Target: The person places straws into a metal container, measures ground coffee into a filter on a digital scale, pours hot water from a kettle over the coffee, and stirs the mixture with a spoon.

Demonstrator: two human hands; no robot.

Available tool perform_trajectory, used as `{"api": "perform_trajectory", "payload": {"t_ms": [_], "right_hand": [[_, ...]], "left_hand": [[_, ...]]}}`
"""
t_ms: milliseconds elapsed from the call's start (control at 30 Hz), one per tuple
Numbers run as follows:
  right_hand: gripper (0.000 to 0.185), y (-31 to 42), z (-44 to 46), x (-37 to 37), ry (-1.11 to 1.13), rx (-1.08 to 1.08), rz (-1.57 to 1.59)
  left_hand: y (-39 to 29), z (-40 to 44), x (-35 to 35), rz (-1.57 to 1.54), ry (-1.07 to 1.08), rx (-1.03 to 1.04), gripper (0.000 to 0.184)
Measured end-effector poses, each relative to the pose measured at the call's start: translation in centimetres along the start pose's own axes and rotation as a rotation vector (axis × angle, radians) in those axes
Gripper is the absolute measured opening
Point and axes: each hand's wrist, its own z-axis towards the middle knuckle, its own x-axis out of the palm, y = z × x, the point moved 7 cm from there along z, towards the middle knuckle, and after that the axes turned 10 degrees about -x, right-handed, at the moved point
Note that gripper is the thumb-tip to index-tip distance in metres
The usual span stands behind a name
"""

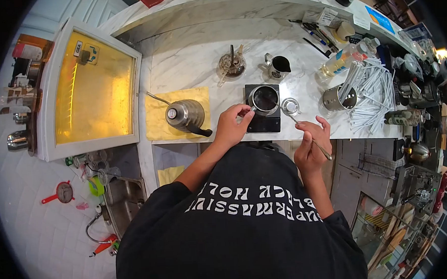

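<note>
A round metal cup [265,100] with dark contents stands on a black scale [264,125]. My left hand [234,124] is closed at the cup's near left edge, fingertips pinching what looks like its handle. Between the fingers of my right hand [312,147] is a long metal spoon [321,150], whose far end reaches toward the cup's right side; its tip is hard to make out. Just right of the scale sits a small glass lid or dish [290,106]. Behind the cup are a black-filled metal pitcher [280,66] and a glass teapot [232,65].
A gooseneck kettle [185,115] rests on a yellow cloth [158,115] at left, beside a glass-doored cabinet [94,90]. At right are a metal canister [334,99], piled white straws [371,97], bottles [340,62] and pens [320,36]. A sink [124,200] lies lower left.
</note>
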Motion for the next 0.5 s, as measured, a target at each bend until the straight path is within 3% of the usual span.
{"api": "perform_trajectory", "payload": {"t_ms": [333,500], "right_hand": [[0.037,-1.7,2.2,-6.0,-0.271,0.065,0.106],[0.036,-5.4,1.3,-6.0,-0.36,0.265,0.256]], "left_hand": [[0.0,-1.2,-0.7,-0.043,-0.11,-0.109,0.029],[0.8,-1.6,-1.4,-0.062,-0.181,-0.135,0.03]]}}
